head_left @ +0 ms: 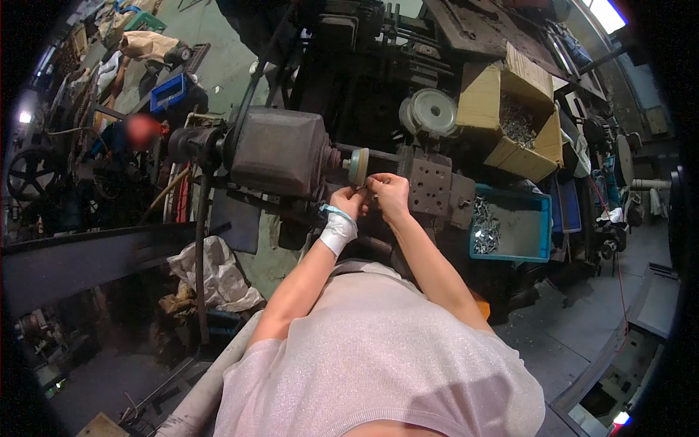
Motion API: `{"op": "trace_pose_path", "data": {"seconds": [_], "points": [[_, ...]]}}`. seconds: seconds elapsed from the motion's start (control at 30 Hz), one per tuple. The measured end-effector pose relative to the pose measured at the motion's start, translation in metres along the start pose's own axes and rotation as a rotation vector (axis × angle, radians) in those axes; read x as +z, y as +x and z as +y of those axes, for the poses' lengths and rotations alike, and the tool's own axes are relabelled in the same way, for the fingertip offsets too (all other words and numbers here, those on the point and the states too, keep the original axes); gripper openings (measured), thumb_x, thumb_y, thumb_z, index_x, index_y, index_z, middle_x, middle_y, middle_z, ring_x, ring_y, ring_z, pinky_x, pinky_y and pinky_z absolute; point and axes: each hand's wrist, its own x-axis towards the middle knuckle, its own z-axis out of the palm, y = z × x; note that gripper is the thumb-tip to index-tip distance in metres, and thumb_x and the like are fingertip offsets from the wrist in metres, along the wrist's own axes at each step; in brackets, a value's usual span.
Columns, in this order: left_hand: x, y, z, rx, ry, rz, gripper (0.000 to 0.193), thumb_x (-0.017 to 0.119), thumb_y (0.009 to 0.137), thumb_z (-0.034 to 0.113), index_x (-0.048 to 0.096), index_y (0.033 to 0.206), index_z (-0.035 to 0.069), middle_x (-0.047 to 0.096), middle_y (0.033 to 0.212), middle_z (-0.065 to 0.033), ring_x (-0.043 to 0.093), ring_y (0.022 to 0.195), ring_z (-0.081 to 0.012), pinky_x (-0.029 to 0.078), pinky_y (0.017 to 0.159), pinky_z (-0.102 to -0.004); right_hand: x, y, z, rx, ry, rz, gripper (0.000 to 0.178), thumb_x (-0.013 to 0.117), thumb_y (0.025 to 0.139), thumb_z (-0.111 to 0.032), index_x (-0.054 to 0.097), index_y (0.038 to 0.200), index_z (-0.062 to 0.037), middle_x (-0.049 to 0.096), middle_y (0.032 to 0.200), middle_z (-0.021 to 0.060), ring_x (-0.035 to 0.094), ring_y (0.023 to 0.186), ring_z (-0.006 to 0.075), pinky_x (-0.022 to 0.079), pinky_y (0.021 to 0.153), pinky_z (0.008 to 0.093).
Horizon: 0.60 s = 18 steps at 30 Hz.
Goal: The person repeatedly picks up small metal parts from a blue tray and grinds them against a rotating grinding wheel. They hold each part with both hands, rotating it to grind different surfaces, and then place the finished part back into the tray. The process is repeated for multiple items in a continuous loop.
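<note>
Both hands meet at a small pale round wheel [357, 167], green on one side and tan on the other, on the shaft of a dark machine. My left hand [349, 201], with a white wrap at the wrist, is closed just below the wheel. Beside it my right hand [391, 194] is closed too, its fingertips near the wheel's lower right edge. The fingers of both hands come together in a pinch. Whatever is between them is too small and too covered to name. A dark, blocky motor housing [278, 149] stands left of the wheel.
Right of my hands sits a drilled metal block [429, 186]. Beyond it, a blue crate [510, 258] holds small shiny metal parts [486, 229]. An open cardboard box [477, 102] contains more small metal pieces. Near the box is a round metal disc [435, 111]. A pale sack [218, 273] lies at the left.
</note>
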Motion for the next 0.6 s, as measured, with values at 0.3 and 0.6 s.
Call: {"op": "trace_pose_path", "data": {"seconds": [0.3, 0.6], "points": [[-0.026, -0.025, 0.010, -0.246, -0.385, -0.288, 0.020, 0.056, 0.083, 0.022, 0.056, 0.085, 0.002, 0.058, 0.077, -0.0056, 0.054, 0.063, -0.0116, 0.045, 0.053, -0.0234, -0.019, -0.024, -0.017, 0.052, 0.287, -0.219, 0.016, 0.065, 0.073, -0.011, 0.063, 0.084, 0.0011, 0.058, 0.064, 0.0018, 0.048, 0.048, 0.0055, 0.035, 0.040, 0.0175], [-0.027, -0.024, 0.005, -0.274, -0.418, -0.327, 0.018, 0.057, 0.083, 0.020, 0.055, 0.087, 0.003, 0.058, 0.075, -0.0043, 0.054, 0.062, -0.0108, 0.047, 0.056, -0.0241, -0.022, -0.032, -0.012, 0.030, 0.109, -0.221, 0.017, 0.065, 0.073, -0.012, 0.063, 0.084, 0.0013, 0.057, 0.062, 0.0013, 0.047, 0.046, 0.0045, 0.033, 0.038, 0.0175]]}}
